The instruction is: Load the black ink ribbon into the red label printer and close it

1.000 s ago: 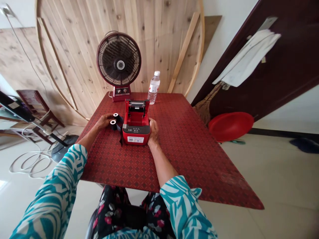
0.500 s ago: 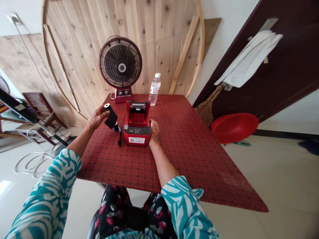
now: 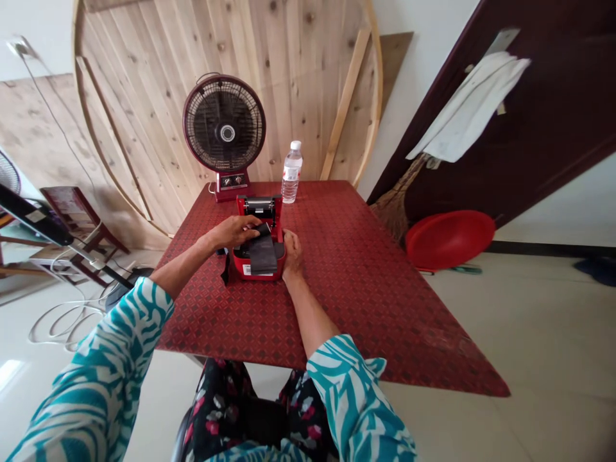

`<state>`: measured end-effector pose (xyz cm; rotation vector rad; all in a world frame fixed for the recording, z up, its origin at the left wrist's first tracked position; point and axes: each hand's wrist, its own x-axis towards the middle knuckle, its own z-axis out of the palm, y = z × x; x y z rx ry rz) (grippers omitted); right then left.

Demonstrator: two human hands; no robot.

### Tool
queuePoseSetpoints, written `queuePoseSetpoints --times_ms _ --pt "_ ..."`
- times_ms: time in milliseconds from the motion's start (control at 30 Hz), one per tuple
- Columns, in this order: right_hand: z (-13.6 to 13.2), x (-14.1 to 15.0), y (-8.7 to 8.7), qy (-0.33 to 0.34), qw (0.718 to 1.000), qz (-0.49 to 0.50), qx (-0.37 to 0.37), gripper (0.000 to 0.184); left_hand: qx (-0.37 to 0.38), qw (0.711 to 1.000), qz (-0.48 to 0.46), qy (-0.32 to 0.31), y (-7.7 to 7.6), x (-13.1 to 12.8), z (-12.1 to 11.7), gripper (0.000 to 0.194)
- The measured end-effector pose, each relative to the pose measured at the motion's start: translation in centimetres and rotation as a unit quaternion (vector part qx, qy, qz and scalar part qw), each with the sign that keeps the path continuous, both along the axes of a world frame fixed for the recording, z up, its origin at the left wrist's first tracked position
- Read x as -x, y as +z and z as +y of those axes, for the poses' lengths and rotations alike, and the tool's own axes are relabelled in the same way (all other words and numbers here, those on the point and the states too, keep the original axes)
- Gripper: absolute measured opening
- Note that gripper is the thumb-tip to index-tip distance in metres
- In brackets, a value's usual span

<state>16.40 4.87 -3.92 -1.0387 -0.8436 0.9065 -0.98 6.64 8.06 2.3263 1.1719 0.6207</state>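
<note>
Red-patterned table (image 3: 366, 295) | black ribbon (image 3: 262, 254) gripped by left hand (image 3: 237, 232) | right hand (image 3: 292, 254) holding red device (image 3: 264, 277)'s side

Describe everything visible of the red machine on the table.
The red machine stands open on the patterned table, its plastic-looking body upright, its lid raised behind, carrying a shiny roller. A black strip in the left hand drapes over the dark front panel, partly covering a white label. The right hand rests against its side.

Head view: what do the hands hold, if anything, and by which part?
The left hand holds the black roll near its left end, above the open red device. The right hand is against the device's right side.
</note>
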Motion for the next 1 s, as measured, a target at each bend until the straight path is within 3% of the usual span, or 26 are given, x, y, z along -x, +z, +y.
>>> queuePoseSetpoints --times_ms 267,467,600,733,1000 --pt "-0.1 0.0 0.0 0.012 1.000 0.005 0.001 0.051 -0.023 0.981 0.193 -0.008 -0.7 -1.7 3.0 0.023" --pt "0.2 0.0 -0.3 0.009 1.000 0.020 -0.010 0.048 -0.013 0.967 0.252 -0.035 -0.7 -1.9 3.5 0.023" --pt "0.1 0.0 0.0 0.005 1.000 0.014 -0.005 0.046 0.032 0.993 0.109 -0.020 -0.5 -1.0 2.2 0.015" --pt "-0.1 0.1 0.2 0.003 1.000 0.014 -0.002 0.045 0.056 0.998 -0.034 0.012 -1.6 0.3 -0.1 0.027" --pt "1.8 -0.6 -1.1 0.015 1.000 0.018 -0.016 0.050 -0.069 0.991 -0.111 0.027 -3.7 0.9 -3.3 0.025"
